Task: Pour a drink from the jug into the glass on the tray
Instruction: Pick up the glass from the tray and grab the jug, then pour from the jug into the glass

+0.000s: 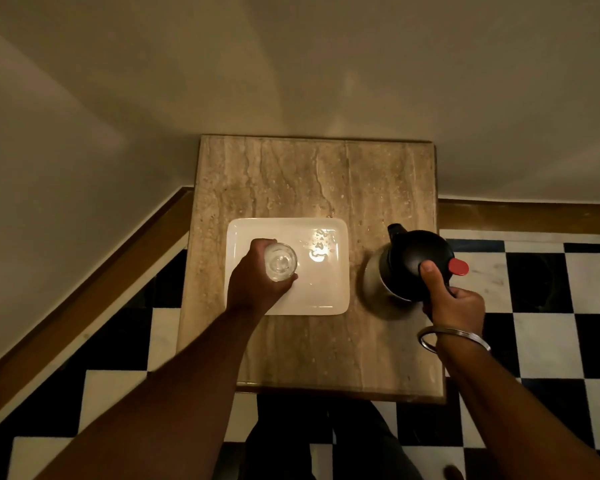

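A clear glass [280, 261] stands upright on the left part of a white rectangular tray [326, 292]. My left hand [253, 285] is wrapped around the glass from the near left side. To the right of the tray stands a steel jug [409, 261] with a black lid and a red lever at its top. My right hand [452, 303] grips the jug's handle from the near side, thumb resting on the black lid. The jug stays upright on the table, spout pointing away at the far left.
The small stone-topped table [291, 181] stands against a pale wall; its back half is bare. Water drops glisten on the tray's right part. A black-and-white checkered floor [541, 327] lies to the right and near side. A metal bangle [454, 336] circles my right wrist.
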Tool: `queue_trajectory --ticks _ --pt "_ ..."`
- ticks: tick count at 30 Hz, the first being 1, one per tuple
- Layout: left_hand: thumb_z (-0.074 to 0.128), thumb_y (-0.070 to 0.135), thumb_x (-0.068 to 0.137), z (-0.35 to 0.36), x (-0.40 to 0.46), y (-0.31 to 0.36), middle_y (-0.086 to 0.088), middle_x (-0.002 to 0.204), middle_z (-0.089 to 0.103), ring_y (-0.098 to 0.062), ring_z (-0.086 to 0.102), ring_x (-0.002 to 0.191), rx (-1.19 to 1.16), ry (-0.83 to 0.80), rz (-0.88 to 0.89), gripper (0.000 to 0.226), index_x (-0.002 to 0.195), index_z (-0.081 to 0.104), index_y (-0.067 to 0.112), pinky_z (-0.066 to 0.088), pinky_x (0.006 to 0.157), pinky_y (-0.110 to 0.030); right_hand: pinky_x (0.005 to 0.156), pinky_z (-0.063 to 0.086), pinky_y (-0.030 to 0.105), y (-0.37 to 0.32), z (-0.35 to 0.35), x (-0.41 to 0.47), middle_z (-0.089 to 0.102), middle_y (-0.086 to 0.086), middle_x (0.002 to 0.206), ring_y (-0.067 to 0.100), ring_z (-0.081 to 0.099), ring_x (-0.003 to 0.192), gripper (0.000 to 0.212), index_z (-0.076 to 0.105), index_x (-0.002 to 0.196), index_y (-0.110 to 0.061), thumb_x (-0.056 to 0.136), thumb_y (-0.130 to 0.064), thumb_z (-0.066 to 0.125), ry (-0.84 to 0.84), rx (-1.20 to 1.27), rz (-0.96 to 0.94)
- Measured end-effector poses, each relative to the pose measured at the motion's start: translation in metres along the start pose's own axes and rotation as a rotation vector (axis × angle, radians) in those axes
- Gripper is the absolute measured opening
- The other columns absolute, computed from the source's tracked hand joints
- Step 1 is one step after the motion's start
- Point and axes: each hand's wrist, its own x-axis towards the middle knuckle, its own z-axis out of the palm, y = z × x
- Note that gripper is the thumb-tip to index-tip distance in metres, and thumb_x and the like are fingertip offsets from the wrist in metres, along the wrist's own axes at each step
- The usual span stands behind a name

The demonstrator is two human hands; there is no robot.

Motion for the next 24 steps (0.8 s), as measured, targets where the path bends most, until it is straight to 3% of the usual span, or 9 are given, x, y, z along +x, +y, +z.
queue_trajectory --ticks 5,9,13,15,18,21,24 --pt "0.091 0.036 0.059 -0.023 -0.005 0.033 0.017 0.108 0.059 -0.012 0.059 0.098 -0.057 0.038 0.033 0.075 0.117 0.044 0.035 0.048 0.082 -0.028 0.056 0.047 0.034 -0.022 -0.032 -0.018 0.058 0.012 0.049 0.028 0.058 0.051 0.066 0.056 0.053 -0.002 0.057 -0.067 0.066 -0.087 -0.044 -0.055" --pt "0.092 0.026 0.060 -0.045 -0.016 0.072 0.013 0.115 0.059 -0.009 0.056 0.107 -0.152 0.001 0.087 0.074 0.119 0.049 0.033 0.043 0.091 -0.022 0.054 0.045 0.033 -0.054 -0.070 -0.042 0.057 0.012 0.047 0.027 0.056 0.049 0.060 0.059 0.055 -0.001 0.065 -0.059 0.067 -0.153 -0.085 -0.136" --pt "0.091 0.019 0.061 -0.067 -0.038 0.113 0.007 0.122 0.059 -0.009 0.053 0.112 -0.192 -0.077 0.155 0.075 0.124 0.051 0.027 0.037 0.095 -0.016 0.051 0.039 0.028 -0.094 -0.103 -0.069 0.051 -0.001 0.034 0.011 0.050 0.037 0.049 0.055 0.051 -0.004 0.071 -0.046 0.072 -0.223 -0.126 -0.241" --pt "0.090 0.017 0.062 -0.080 -0.050 0.135 0.008 0.123 0.058 -0.010 0.054 0.113 -0.198 -0.105 0.184 0.076 0.125 0.050 0.027 0.039 0.096 -0.018 0.049 0.039 0.027 -0.120 -0.119 -0.081 0.051 -0.002 0.034 0.011 0.049 0.036 0.053 0.056 0.052 -0.002 0.067 -0.051 0.070 -0.249 -0.138 -0.285" --pt "0.090 0.021 0.062 -0.099 -0.067 0.163 0.012 0.119 0.059 -0.005 0.056 0.107 -0.214 -0.106 0.187 0.079 0.125 0.044 0.035 0.045 0.092 -0.018 0.048 0.041 0.029 -0.159 -0.141 -0.096 0.055 0.006 0.041 0.018 0.052 0.040 0.068 0.061 0.058 0.007 0.058 -0.061 0.067 -0.295 -0.163 -0.341" --pt "0.090 0.027 0.060 -0.121 -0.079 0.189 0.015 0.117 0.058 -0.003 0.058 0.102 -0.236 -0.082 0.191 0.085 0.125 0.037 0.039 0.047 0.086 -0.015 0.046 0.039 0.026 -0.197 -0.158 -0.112 0.052 -0.001 0.036 0.012 0.049 0.037 0.059 0.058 0.049 -0.003 0.060 -0.059 0.071 -0.340 -0.242 -0.422" --pt "0.089 0.031 0.060 -0.142 -0.085 0.209 0.025 0.108 0.055 0.002 0.057 0.095 -0.235 -0.041 0.198 0.081 0.116 0.033 0.046 0.044 0.077 -0.008 0.047 0.037 0.026 -0.231 -0.169 -0.124 0.050 0.003 0.041 0.019 0.048 0.042 0.061 0.056 0.048 -0.006 0.057 -0.065 0.069 -0.393 -0.376 -0.511"
